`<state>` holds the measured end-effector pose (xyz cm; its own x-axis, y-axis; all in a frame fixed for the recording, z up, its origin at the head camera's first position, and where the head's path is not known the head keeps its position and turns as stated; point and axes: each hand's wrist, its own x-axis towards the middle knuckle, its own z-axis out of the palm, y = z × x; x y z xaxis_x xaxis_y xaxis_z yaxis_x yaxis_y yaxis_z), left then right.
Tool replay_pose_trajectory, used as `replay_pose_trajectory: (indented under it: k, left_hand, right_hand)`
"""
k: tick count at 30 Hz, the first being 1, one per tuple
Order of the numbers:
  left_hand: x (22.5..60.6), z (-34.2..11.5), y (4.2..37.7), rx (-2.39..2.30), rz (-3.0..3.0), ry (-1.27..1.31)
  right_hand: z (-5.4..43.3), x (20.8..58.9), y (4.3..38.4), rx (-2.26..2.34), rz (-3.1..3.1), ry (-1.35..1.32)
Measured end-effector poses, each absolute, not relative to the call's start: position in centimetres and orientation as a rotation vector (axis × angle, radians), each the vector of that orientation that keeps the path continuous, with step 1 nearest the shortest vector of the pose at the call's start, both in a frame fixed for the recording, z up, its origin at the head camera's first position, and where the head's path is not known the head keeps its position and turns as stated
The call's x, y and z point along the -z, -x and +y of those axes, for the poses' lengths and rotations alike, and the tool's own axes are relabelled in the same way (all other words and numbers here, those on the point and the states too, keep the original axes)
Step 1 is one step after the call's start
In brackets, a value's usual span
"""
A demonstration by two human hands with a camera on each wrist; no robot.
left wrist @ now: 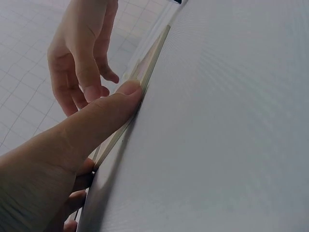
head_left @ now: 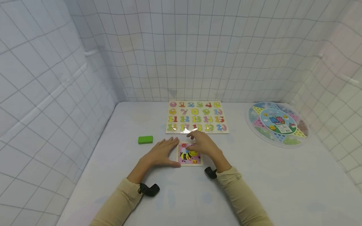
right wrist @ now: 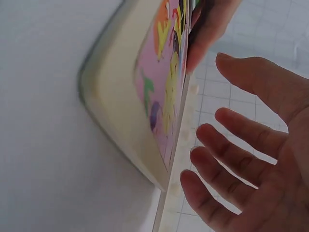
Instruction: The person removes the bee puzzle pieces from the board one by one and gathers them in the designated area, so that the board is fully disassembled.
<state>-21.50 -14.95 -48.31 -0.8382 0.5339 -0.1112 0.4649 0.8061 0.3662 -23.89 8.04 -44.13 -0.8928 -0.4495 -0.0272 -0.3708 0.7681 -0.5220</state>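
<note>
A small square wooden bee puzzle (head_left: 186, 157) with a pale frame lies on the white table; its pink picture (right wrist: 166, 92) shows close up in the right wrist view. My left hand (head_left: 162, 153) spreads along its left side. The left thumb (left wrist: 129, 89) rests on the near edge of the frame, and the straight fingers reach the upper left corner in the head view. Above the puzzle's right part hovers my right hand (head_left: 204, 142), fingers loosely bent and apart, holding nothing. It covers the puzzle's upper right corner in the head view.
Behind the puzzle lies a number board (head_left: 198, 117) with coloured numerals. A green block (head_left: 145, 140) sits left of my left hand. Toward the back right is a round, colourful board game (head_left: 278, 124). Grid-patterned cloth walls (head_left: 186, 56) stand at the back and sides.
</note>
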Motion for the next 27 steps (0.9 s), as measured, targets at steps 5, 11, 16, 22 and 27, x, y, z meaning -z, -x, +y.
replay_pose_trajectory:
  k: [5,11,16,22,27]
  left_hand:
    - [48.4,-15.0,21.4,-0.487,2.786,-0.792]
    - [48.3,-15.0,21.4,-0.489,2.788,-0.794]
    - [48.3,-15.0,21.5,-0.469,2.782,-0.786]
    - [48.2,-14.8,21.6,-0.458,2.783,-0.78]
    - [48.1,-14.7,21.6,-0.443,2.788,-0.769]
  right_hand:
    - [7.3,44.8,24.4,0.838,2.713,0.753]
    - [6.7,45.4,25.1,0.819,2.677,0.8]
    - [6.5,45.8,25.4,0.814,2.672,0.788]
    - [6.8,45.7,25.6,0.859,2.676,0.781]
    - [6.6,45.6,25.7,0.853,2.677,0.797]
